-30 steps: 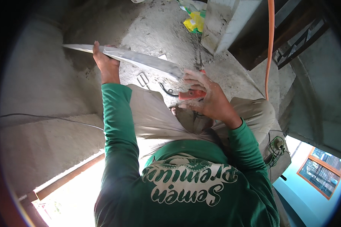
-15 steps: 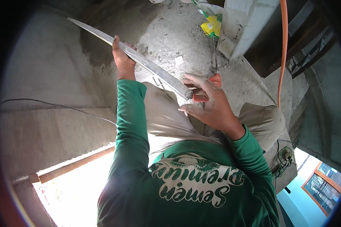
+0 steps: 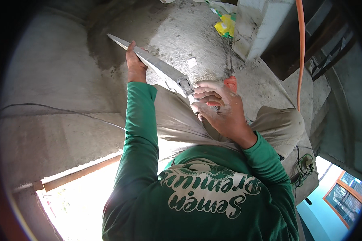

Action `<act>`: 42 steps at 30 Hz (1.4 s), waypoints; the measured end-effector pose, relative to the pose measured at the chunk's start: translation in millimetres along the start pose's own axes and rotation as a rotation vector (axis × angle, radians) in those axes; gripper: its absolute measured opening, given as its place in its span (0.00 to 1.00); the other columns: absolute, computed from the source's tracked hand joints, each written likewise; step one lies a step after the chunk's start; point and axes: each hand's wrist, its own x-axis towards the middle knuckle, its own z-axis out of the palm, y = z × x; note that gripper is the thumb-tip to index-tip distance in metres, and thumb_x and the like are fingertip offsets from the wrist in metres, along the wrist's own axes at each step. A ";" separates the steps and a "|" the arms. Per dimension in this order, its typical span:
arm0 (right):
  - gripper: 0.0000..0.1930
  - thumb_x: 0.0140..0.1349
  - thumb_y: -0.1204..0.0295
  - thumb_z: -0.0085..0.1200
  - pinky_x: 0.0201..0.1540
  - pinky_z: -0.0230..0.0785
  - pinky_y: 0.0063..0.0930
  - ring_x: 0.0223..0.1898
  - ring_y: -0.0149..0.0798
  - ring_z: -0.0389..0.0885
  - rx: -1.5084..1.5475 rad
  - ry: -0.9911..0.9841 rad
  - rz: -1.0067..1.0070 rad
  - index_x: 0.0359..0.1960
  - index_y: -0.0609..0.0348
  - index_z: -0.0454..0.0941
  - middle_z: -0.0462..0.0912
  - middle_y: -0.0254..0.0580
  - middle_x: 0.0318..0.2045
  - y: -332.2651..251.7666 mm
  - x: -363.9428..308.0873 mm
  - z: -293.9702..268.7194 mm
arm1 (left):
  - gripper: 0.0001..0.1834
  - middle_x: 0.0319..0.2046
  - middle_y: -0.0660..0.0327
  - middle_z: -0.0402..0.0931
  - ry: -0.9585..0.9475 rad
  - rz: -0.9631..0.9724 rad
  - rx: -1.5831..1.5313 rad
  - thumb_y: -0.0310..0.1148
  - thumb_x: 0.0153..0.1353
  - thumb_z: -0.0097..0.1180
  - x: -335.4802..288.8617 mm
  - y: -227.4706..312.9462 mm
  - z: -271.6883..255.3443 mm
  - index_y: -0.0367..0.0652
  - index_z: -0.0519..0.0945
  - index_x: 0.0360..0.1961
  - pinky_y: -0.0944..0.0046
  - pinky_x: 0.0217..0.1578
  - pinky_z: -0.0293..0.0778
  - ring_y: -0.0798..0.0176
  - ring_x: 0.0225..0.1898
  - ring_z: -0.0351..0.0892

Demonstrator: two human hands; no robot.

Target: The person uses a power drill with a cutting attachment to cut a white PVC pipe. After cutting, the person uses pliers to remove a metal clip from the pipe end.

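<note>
My left hand (image 3: 136, 60) is closed around a long, pale grey metal bar (image 3: 161, 68), gripping it well up its length. The bar slants from far left toward my lap, and its near end shows a hollow, rectangular opening crusted with something grey. Just beside that end, my right hand (image 3: 223, 108) is held with fingers curved and thumb apart, nothing between them; its skin looks dusty. Partly behind that hand lies an orange-red power drill (image 3: 230, 83) with a long thin bit pointing away from me.
Rough concrete floor (image 3: 169, 36) spreads ahead, with a small white scrap (image 3: 192, 62) on it. A yellow and green bag (image 3: 226, 26) leans by a concrete post (image 3: 255, 28). An orange hose (image 3: 301, 56) hangs at right; cables (image 3: 303, 166) lie coiled below. A dark cord (image 3: 60, 109) runs at left.
The bar has swung in my left hand, its near end rising to show the hollow opening and its far end shifting right. My right hand's fingers have drawn closer together.
</note>
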 end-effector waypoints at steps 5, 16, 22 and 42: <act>0.22 0.64 0.80 0.68 0.54 0.82 0.30 0.50 0.38 0.88 -0.076 0.028 -0.108 0.58 0.67 0.77 0.87 0.49 0.48 -6.9 7.0 -8.3 | 0.19 0.17 0.62 0.66 0.044 0.021 0.051 0.45 0.63 0.67 -4.4 -4.0 5.3 0.49 0.68 0.33 0.61 0.16 0.70 0.60 0.15 0.69; 0.14 0.68 0.77 0.65 0.50 0.83 0.27 0.47 0.32 0.88 0.004 -0.053 0.019 0.53 0.71 0.82 0.88 0.47 0.44 -0.7 8.7 -7.5 | 0.20 0.17 0.60 0.65 0.039 -0.070 0.061 0.46 0.64 0.66 -9.8 -6.3 8.8 0.47 0.68 0.33 0.60 0.14 0.68 0.59 0.14 0.67; 0.13 0.68 0.76 0.65 0.46 0.83 0.26 0.43 0.32 0.89 -0.051 -0.029 -0.018 0.52 0.71 0.83 0.89 0.47 0.42 -7.4 10.8 -1.8 | 0.21 0.18 0.60 0.64 0.048 -0.039 0.049 0.46 0.63 0.67 -10.8 -6.4 8.3 0.48 0.67 0.30 0.63 0.14 0.67 0.60 0.14 0.65; 0.16 0.60 0.77 0.67 0.33 0.78 0.34 0.33 0.45 0.88 -0.599 0.016 -0.399 0.51 0.63 0.83 0.88 0.47 0.37 -23.8 14.7 7.5 | 0.19 0.22 0.64 0.66 -0.127 -0.179 -0.174 0.41 0.55 0.65 -14.5 0.5 -7.6 0.45 0.66 0.31 0.66 0.20 0.69 0.64 0.21 0.67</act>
